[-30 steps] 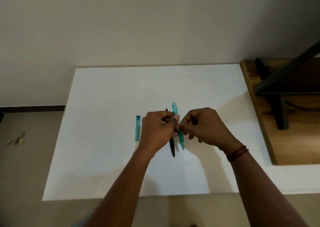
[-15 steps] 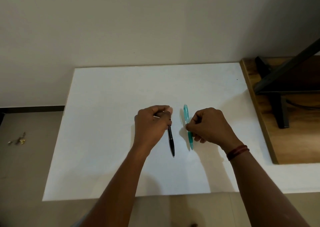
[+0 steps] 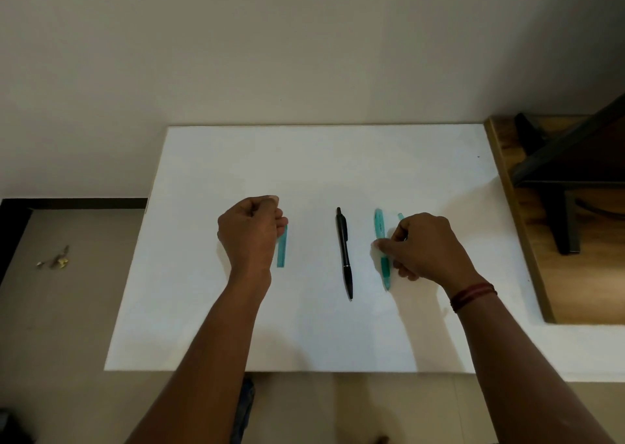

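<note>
A black pen [image 3: 344, 250] lies free on the white table [image 3: 321, 159], pointing toward me. To its right, my right hand [image 3: 426, 247] pinches a teal pen [image 3: 380, 227] at mid-length, low over the table. The tip of another teal piece [image 3: 401, 216] shows just behind that hand. My left hand [image 3: 250, 233] hovers to the left with curled fingers beside a flat teal strip [image 3: 281, 252] on the table. The fingers cover the strip's far end, and no grip on it shows.
A wooden surface [image 3: 527, 240] with a dark metal stand [image 3: 558, 179] adjoins the table on the right. The wall rises directly behind the table. Small bits of debris [image 3: 55, 261] lie on the floor at the left.
My left hand let go of the black pen, which now lies on the table, and moved left to the teal strip. My right hand carried the teal pen further right.
</note>
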